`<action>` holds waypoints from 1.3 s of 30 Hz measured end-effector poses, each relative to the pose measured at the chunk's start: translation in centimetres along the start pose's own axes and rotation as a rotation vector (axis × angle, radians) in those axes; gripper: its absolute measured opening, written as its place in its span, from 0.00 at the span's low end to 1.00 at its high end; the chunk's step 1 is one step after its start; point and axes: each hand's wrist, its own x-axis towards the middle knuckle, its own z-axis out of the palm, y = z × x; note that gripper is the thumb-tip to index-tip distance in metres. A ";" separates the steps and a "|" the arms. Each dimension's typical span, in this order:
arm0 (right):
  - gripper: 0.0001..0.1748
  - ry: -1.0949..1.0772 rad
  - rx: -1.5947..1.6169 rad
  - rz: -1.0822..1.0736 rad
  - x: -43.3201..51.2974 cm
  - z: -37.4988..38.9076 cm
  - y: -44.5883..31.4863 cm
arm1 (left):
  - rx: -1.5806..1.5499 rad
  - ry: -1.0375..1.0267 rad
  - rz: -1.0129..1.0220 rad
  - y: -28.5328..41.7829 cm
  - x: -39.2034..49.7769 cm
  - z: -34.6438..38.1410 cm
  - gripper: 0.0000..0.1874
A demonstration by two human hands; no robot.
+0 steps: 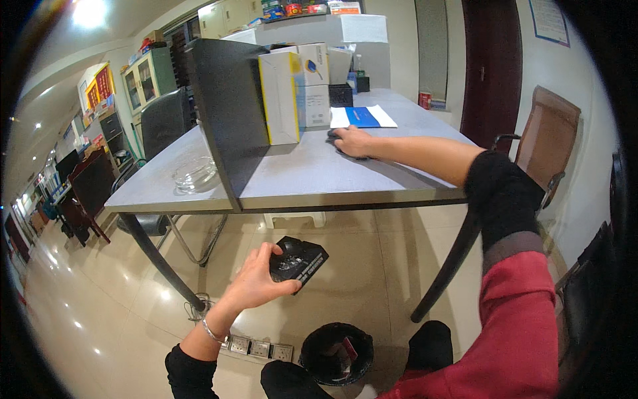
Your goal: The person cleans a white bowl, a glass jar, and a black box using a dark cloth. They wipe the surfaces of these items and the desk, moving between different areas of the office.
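Note:
My left hand point(259, 279) grips a black printed box point(299, 260) by its near edge, thumb on one side and fingers on the other. It is held in front of the table's edge, over the tiled floor. On the grey tabletop point(309, 174), my right hand point(351, 142) rests over a small black object point(333, 134), mostly covered by the fingers; whether it is gripped cannot be told. Just beyond that hand lies a blue and white paper point(366, 117). White and yellow boxes point(281, 99) stand to its left, against a dark divider panel point(229, 109).
A glass ashtray point(195, 174) sits left of the divider. Below, a black waste bin point(336, 354) stands between my knees, beside a row of power sockets point(259, 347). Dark table legs point(443, 274) slope down at both sides. A brown chair point(553, 134) stands at the right wall.

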 end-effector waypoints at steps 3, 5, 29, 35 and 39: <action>0.29 -0.049 -0.027 -0.040 6.1 1.9 -1.7 | -0.006 -0.005 0.037 -0.9 -0.9 -0.6 0.39; 0.29 -0.068 -0.052 -0.079 9.3 2.6 -1.6 | -0.001 -0.008 0.030 -1.4 -1.8 -0.8 0.39; 0.23 0.019 0.202 -0.743 -10.3 1.6 -16.2 | -0.021 0.090 -0.076 -2.2 1.1 -3.0 0.37; 0.20 0.149 0.730 -0.509 -16.8 -1.2 -9.4 | 0.183 0.058 0.014 0.7 0.8 -1.5 0.36; 0.21 0.308 0.670 -0.266 -18.7 -9.1 4.8 | 0.187 0.010 0.009 1.5 0.6 -0.6 0.37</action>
